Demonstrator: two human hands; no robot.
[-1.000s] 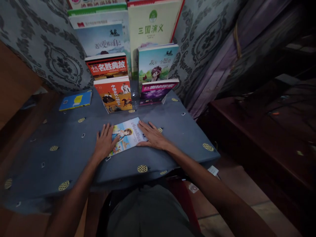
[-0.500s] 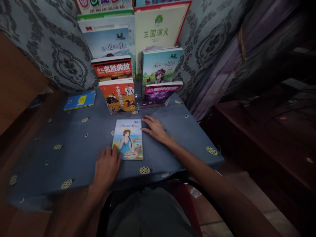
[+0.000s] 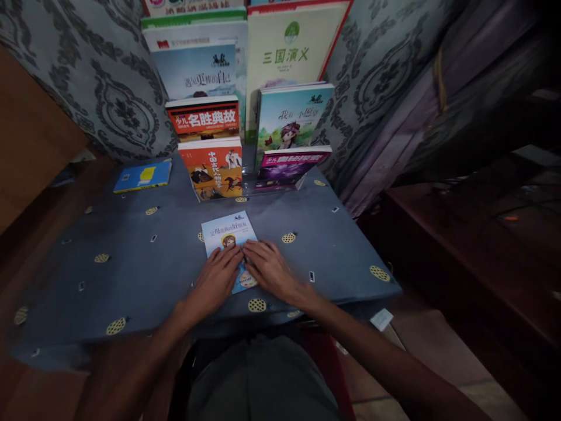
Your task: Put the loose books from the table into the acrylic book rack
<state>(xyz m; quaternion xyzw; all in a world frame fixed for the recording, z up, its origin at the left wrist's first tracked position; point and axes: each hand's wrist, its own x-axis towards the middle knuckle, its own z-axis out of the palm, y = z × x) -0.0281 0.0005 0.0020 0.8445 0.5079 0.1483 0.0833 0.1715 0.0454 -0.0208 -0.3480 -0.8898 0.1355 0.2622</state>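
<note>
Left hand point(image 3: 218, 273) and right hand point(image 3: 270, 272): both palm-down, flattened, fingers extended and angled inward over the light-blue paperback point(image 3: 225, 227); neither is closed around it. Fingertips come together near the middle of the cover; contact between the two hands cannot be told. Paperback lies shut, front cover up, at the near middle of the table, slightly rotated, its far end with the title uncovered. Beneath it: dark blue-grey tablecloth point(image 3: 144, 275), printed with yellow pineapples. Just beyond the paperback, a clear display stand point(image 3: 249, 182), partly hidden, with books upright in tiers. Left column, near to far: orange book point(image 3: 214, 169), red book with large white lettering point(image 3: 210, 121), blue-covered book point(image 3: 199, 64). Right column: purple book point(image 3: 291, 169), green-and-teal book with a cartoon figure point(image 3: 293, 120), pale-green book with red edging point(image 3: 284, 55). Far left on the cloth, well apart from the stand: blue-and-yellow book point(image 3: 142, 175), lying flat. Behind: grey patterned curtain point(image 3: 123, 99). Right: dark-red furniture point(image 3: 473, 263), details lost in shadow.
</note>
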